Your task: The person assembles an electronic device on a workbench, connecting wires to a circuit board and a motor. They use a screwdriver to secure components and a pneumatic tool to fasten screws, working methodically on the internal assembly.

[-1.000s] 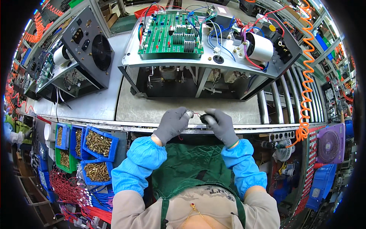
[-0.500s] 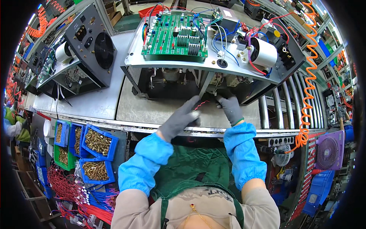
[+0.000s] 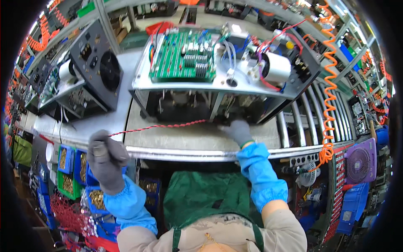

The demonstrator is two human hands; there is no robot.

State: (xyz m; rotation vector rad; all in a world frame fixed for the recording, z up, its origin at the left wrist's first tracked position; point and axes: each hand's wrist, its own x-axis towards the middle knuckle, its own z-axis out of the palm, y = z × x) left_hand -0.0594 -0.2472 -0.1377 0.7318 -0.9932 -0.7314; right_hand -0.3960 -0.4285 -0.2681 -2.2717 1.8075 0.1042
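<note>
An open metal chassis (image 3: 218,86) stands on the bench, with a green circuit board (image 3: 182,56) and a white cylindrical part (image 3: 275,67) on top. My left hand (image 3: 105,161), in a grey glove, is closed on one end of a red twisted wire (image 3: 161,126) and holds it out over the bench's front edge at the left. The wire stretches right to the chassis's lower front opening. My right hand (image 3: 238,131), also gloved, presses against that opening where the wire ends. Its fingertips are partly hidden by the chassis.
A second dark chassis with a fan grille (image 3: 94,71) stands at the left. Blue and green bins of brass parts (image 3: 69,168) hang below the bench edge. Conveyor rollers (image 3: 302,122) and an orange coiled hose (image 3: 329,84) lie to the right, with a purple fan (image 3: 359,161) lower right.
My hands, together at the bench edge a second ago, have parted. The left hand has pulled the red wire far out to the left, while the right stays at the chassis opening.
</note>
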